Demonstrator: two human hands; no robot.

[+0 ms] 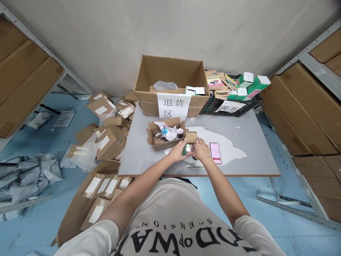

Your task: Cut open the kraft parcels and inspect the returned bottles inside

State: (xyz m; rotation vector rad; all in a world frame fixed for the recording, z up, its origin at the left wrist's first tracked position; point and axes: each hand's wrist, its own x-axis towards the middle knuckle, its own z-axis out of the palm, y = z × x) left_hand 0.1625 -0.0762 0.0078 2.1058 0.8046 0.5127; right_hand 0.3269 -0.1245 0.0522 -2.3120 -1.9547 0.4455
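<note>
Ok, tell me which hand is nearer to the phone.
Right. The right hand is just left of the phone, on the near side of the small open box. The left hand is farther away, at the box's opposite side.

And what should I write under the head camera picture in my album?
Left hand and right hand around a small open box near a phone on a grey table.
</note>
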